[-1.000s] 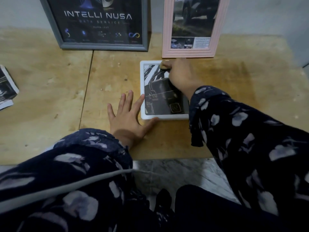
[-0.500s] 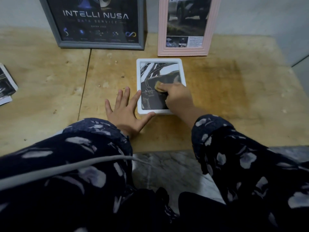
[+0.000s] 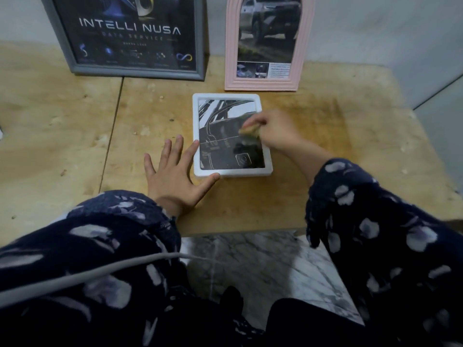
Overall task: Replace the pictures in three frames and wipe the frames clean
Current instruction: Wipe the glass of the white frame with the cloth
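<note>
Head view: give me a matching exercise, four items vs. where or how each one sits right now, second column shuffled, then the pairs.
Items:
1. white frame
2. pink frame
3. grey frame
4. left hand

States:
A. stands against the wall, arched opening, car picture
B. lies flat on the wooden table, under the right hand with a small yellowish wiper
C. fingers spread, flat on the table, thumb at the white frame's near left corner
D. stands at the back left, dark poster with lettering

Pairs: 1-B, 2-A, 3-D, 4-C

Open tabletop (image 3: 313, 196) right of and in front of the white frame (image 3: 231, 96). Blocked behind by the pink frame (image 3: 261, 84) and grey frame (image 3: 137, 72), upright against the wall; left flank taken by the flat left hand (image 3: 172, 176).
</note>
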{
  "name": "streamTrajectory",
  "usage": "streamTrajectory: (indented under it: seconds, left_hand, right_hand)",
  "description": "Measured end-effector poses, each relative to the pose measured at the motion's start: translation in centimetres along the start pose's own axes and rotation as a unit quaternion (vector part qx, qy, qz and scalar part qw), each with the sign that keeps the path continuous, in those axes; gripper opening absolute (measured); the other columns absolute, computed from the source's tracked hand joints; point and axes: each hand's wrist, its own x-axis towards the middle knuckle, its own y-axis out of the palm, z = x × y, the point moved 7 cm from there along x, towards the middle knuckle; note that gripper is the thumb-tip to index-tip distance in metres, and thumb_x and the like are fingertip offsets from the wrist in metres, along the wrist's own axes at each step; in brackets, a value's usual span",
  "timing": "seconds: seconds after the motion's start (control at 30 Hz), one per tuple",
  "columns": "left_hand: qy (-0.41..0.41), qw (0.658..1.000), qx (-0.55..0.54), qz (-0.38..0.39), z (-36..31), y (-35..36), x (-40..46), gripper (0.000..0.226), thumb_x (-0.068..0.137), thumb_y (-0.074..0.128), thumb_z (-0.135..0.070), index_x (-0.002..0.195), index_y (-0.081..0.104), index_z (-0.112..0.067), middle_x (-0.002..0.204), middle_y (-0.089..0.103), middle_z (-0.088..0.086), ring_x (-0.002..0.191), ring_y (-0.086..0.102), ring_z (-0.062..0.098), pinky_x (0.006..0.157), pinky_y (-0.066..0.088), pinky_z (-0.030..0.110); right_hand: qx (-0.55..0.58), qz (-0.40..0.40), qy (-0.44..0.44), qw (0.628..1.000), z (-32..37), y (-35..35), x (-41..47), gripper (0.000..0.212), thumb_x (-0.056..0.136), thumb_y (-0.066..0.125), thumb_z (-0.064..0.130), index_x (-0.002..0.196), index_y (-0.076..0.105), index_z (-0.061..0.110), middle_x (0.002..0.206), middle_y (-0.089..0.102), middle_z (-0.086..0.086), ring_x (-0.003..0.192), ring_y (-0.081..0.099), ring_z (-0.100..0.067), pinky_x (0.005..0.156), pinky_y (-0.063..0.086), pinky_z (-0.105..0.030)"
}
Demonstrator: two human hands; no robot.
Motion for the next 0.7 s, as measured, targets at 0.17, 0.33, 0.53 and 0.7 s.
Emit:
streamTrajectory:
  seconds: [0.17, 0.33, 0.53, 0.7]
  left_hand:
    - [0.002, 1.000, -0.002, 0.010, 0.2, 0.1, 0.1, 0.088, 0.075, 0.023, -0.087, 0.151, 0.008, -0.045, 0.163, -0.002, -0.007, 0.149, -0.007, 0.015, 0.116, -0.007, 0.058]
    - [-0.004, 1.000, 0.011, 0.015, 0.1, 0.3, 0.1, 0.088, 0.075, 0.023, -0.087, 0.151, 0.007, -0.045, 0.163, -0.001, -0.008, 0.149, -0.009, 0.013, 0.115, -0.008, 0.057]
    - [-0.006, 1.000, 0.000, -0.003, 0.1, 0.1, 0.0, 0.088, 0.074, 0.026, -0.088, 0.151, 0.014, -0.045, 0.163, 0.006, -0.007, 0.150, -0.003, 0.014, 0.115, -0.005, 0.059]
    - [-0.011, 1.000, 0.004, -0.006, 0.0, 0.0, -0.1, 0.089, 0.074, 0.026, -0.089, 0.150, 0.013, -0.045, 0.163, 0.006, -0.007, 0.150, -0.003, 0.013, 0.116, -0.005, 0.058]
  right_hand:
    - [-0.097, -0.111, -0.054, 0.988, 1.1, -1.9, 6.0, 0.041, 0.086, 0.050, -0.005, 0.117, 0.068, 0.014, 0.119, 0.067, -0.005, 0.112, 0.059, -0.022, 0.101, 0.045, -0.031]
    - [-0.236, -0.039, -0.098, 0.966, -0.1, 2.0, 5.6, 0.025, 0.084, 0.037, 0.001, 0.097, 0.057, 0.012, 0.098, 0.063, -0.018, 0.092, 0.059, -0.035, 0.075, 0.042, -0.034]
    - [-0.254, -0.037, -0.082, 0.963, -0.7, 3.3, 1.9, 0.041, 0.081, 0.049, 0.005, 0.116, 0.057, 0.025, 0.109, 0.066, -0.007, 0.097, 0.061, -0.031, 0.077, 0.050, -0.032]
    - [-0.271, -0.039, -0.103, 0.956, -1.3, 3.7, -2.3, 0.045, 0.088, 0.044, 0.004, 0.129, 0.055, 0.020, 0.118, 0.065, -0.009, 0.104, 0.059, -0.031, 0.084, 0.044, -0.034]
